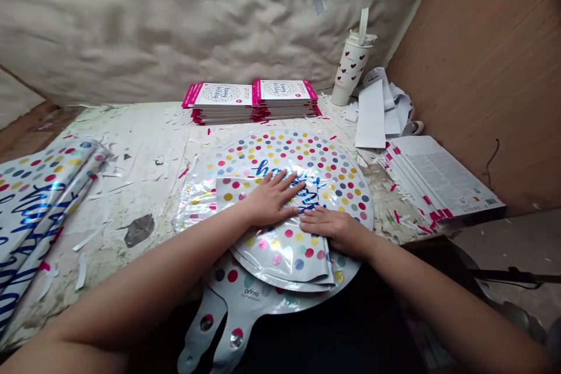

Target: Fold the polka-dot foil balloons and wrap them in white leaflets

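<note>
Flat foil balloons with coloured dots and blue lettering lie in a stack at the table's front edge. Folded over on top is one foil balloon, resting on a round, spread-out foil balloon. Two tail tabs hang toward me below the stack. My left hand presses flat on the folded balloon with its fingers spread. Beside it, my right hand lies flat near the fold's right edge, fingers stretched out and its fingertips close to my left hand. Parts of the lettering are hidden under my hands.
Printed packets stand in two stacks at the back. A white tumbler with hearts is near the wall, beside white paper pieces. More packets lie at right. Folded foil balloons are at left. Paper scraps litter the worn table.
</note>
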A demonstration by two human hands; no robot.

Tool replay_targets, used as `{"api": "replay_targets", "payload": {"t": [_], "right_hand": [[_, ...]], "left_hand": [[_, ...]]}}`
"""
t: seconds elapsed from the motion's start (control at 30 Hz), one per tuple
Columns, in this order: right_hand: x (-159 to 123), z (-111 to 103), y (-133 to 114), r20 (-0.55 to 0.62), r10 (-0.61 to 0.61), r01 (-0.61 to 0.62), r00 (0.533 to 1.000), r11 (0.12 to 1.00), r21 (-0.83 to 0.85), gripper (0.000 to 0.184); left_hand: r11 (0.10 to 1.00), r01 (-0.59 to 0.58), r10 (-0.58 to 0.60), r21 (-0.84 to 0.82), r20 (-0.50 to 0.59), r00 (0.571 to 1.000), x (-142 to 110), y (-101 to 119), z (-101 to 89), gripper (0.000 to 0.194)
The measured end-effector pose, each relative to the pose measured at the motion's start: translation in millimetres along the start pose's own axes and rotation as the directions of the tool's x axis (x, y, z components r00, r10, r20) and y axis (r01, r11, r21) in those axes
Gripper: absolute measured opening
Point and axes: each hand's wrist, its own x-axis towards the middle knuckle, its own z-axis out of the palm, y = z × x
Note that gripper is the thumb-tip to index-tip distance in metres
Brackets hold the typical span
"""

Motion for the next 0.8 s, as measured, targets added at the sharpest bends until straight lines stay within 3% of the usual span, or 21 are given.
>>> {"api": "replay_targets", "payload": {"t": [0.1, 0.17, 0.3, 0.5, 0.63, 0.8], "right_hand": [[-5, 0, 0, -0.003, 0.016, -0.016, 1.0, 1.0, 0.011, 0.038], [-5, 0, 0, -0.013, 0.016, -0.016, 1.0, 1.0, 0.02, 0.038], [-3, 0, -1, -0.008, 0.026, -0.025, 1.0, 0.999, 0.038, 0.037], [-2, -3, -4, 0.001, 0.037, -0.037, 0.999, 0.999, 0.04, 0.036], [-3, -4, -5, 0.032, 0.045, -0.046, 0.998, 0.999, 0.027, 0.036], [-4, -2, -4, 0.018, 0.037, -0.038, 0.999, 0.999, 0.037, 0.036]], "left_hand": [[0.974, 0.223, -0.225, -0.049, -0.032, 0.974, -6, -10, -7.6, 0.057], [0.951, 0.293, -0.298, -0.101, -0.03, 0.954, -3, -13, -17.7, 0.051], [0.932, 0.325, -0.31, -0.162, 0.11, 0.944, 29, -12, -40.5, 0.045], [0.892, 0.393, -0.273, -0.223, 0.428, 0.862, 81, -10, -68.0, 0.029], [0.865, 0.383, -0.198, -0.324, 0.481, 0.854, 75, -17, -73.8, 0.029], [0.835, 0.415, -0.203, -0.362, 0.497, 0.843, 59, -24, -68.4, 0.033]]}}
